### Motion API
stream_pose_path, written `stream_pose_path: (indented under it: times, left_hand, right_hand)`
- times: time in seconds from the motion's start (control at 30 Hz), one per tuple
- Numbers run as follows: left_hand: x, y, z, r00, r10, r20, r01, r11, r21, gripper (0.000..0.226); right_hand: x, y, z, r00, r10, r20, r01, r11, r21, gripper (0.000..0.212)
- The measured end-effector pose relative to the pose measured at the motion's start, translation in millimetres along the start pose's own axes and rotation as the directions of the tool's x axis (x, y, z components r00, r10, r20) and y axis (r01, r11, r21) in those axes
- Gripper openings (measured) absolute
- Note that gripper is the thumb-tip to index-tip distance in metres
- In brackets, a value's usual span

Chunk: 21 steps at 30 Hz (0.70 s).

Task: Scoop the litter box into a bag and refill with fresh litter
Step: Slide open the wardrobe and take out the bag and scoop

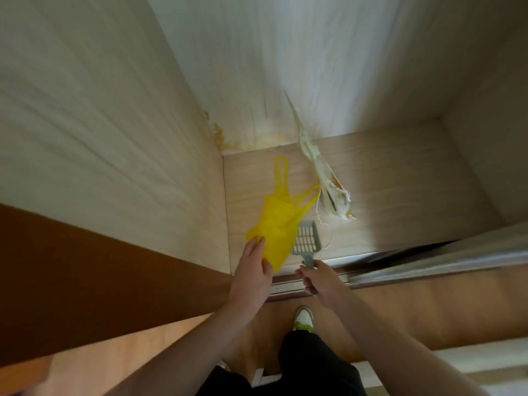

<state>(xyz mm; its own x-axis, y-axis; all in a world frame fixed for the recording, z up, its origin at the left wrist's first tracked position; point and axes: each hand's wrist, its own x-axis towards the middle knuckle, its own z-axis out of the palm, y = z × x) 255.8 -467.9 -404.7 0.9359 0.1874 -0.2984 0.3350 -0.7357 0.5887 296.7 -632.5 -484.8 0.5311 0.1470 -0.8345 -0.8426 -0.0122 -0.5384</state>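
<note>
The person's left hand (253,262) pinches the lower part of a yellow plastic bag (278,222), with the thumb on the near face of the film and the other fingers lying fairly straight along its left edge. The bag is limp and crumpled, and its 2 loop handles point away from the person toward the far wall. The right hand (320,278) has its fingers curled round the handle of a grey slotted litter scoop (307,238), thumb on top. The scoop's perforated head points forward and lies just beside the bag's right edge, touching or slightly overlapping it. Both hands are close together, the bag between and slightly ahead of them, above a pale wooden floor (400,190) beyond a metal sliding-door track (320,284). Both forearms are bare and reach forward and down from the bottom of the view, converging toward the middle. Farther along the floor, just beyond the bag's right handle, lies a frayed whitish bundle (328,190) whose nature is not clear. Below the hands, 1 white and green shoe (303,318) and a dark trouser leg (311,364) show.
</note>
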Motion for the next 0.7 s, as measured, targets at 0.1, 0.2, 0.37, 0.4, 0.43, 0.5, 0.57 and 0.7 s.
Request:
stream_pose_path:
  times: [0.1, 0.2, 0.37, 0.4, 0.43, 0.5, 0.57, 0.7]
  left_hand:
    - [-20.1, -2.5, -10.3, 0.999, 0.044, 0.033, -0.044, 0.999, -0.006, 0.054]
    - [-33.4, -8.0, -19.1, 0.991, 0.118, 0.063, -0.118, 0.993, 0.002, 0.055]
    - [-47.0, -21.8, -26.2, 0.946, 0.292, 0.139, -0.290, 0.956, -0.039, 0.056]
    - [-51.1, -25.5, -28.5, 0.933, 0.325, 0.153, -0.321, 0.946, -0.050, 0.056]
    - [-57.0, -30.6, -31.7, 0.920, 0.356, 0.166, -0.351, 0.934, -0.060, 0.056]
    - [-72.7, -42.5, -40.0, 0.885, 0.422, 0.195, -0.413, 0.907, -0.085, 0.056]
    - [-90.1, -56.3, -47.8, 0.842, 0.484, 0.238, -0.469, 0.875, -0.121, 0.056]
    - [-135.9, -80.5, -62.1, 0.710, 0.614, 0.345, -0.600, 0.784, -0.160, 0.055]
  right_hand:
    - [-31.5, 15.3, 3.7, 1.000, -0.004, 0.008, 0.003, 0.995, 0.097, 0.011]
    - [-56.5, 29.9, 16.9, 0.999, -0.019, -0.038, 0.025, 0.988, 0.153, 0.016]
    - [-81.3, 59.8, 41.1, 0.990, -0.092, -0.111, 0.119, 0.953, 0.277, 0.029]
    - [-85.2, 67.3, 47.7, 0.986, -0.102, -0.132, 0.139, 0.941, 0.309, 0.033]
    - [-90.3, 75.3, 55.3, 0.983, -0.112, -0.147, 0.157, 0.924, 0.348, 0.036]
    - [-101.8, 91.9, 72.2, 0.979, -0.118, -0.165, 0.180, 0.879, 0.442, 0.045]
    - [-113.4, 107.9, 90.5, 0.975, -0.115, -0.193, 0.202, 0.823, 0.531, 0.053]
    - [-144.5, 142.0, 121.4, 0.954, -0.146, -0.261, 0.281, 0.735, 0.617, 0.060]
